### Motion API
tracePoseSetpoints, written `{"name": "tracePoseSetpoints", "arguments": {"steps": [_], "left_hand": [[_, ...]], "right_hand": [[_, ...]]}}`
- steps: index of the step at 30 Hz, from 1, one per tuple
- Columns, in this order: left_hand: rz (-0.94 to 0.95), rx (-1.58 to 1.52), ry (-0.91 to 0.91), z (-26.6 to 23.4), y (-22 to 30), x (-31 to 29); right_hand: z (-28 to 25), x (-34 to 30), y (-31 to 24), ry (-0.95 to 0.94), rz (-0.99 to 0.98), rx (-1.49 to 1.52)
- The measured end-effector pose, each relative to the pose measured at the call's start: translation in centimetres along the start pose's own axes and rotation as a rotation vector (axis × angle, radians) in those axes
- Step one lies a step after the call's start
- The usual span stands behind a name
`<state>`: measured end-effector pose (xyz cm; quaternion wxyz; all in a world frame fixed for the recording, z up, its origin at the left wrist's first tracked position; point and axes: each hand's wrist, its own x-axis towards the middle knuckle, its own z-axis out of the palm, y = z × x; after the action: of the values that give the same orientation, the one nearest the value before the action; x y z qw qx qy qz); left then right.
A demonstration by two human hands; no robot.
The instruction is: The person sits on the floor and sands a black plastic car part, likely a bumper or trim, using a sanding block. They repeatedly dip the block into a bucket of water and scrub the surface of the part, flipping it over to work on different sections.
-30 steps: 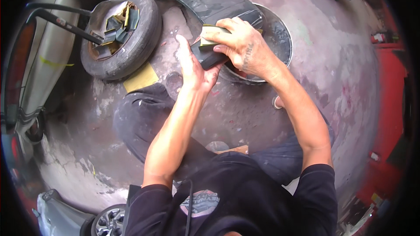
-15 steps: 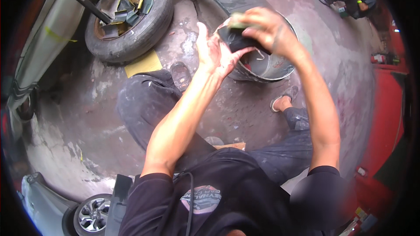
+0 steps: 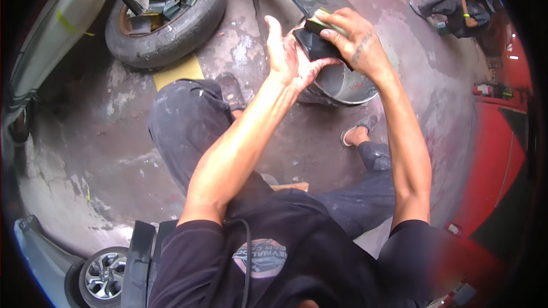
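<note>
Stained floor (image 3: 131,154); black piece (image 3: 310,44) at 1 o'clock, on wide-spread left hand (image 3: 290,60); right hand (image 3: 355,41) gripping folded pad (image 3: 318,23); risk: loose left-hand support under pressure could drop piece into bucket (image 3: 357,87), 2 o'clock

From afar I see a blotchy floor (image 3: 308,148) — on it a tire (image 3: 197,28), a yellow sheet (image 3: 180,73) just beside, a round tub (image 3: 349,88).
</note>
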<state>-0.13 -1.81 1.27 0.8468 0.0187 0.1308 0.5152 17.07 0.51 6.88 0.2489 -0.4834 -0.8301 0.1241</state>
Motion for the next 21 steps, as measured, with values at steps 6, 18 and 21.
{"name": "tracePoseSetpoints", "arguments": {"steps": [6, 18, 21], "left_hand": [[0.068, 0.092, 0.044, 0.5, -0.6, -0.4], [0.041, -0.127, -0.101, -1.4, -1.5, 1.1], [0.068, -0.194, -0.072, -0.5, -0.9, 0.5]], "right_hand": [[0.2, 0.8, -2.4, -0.088, -0.005, -0.024], [2.0, 2.6, -7.1, 0.020, -0.078, -0.481], [2.5, 2.3, -8.6, 0.004, -0.151, -0.561]]}}
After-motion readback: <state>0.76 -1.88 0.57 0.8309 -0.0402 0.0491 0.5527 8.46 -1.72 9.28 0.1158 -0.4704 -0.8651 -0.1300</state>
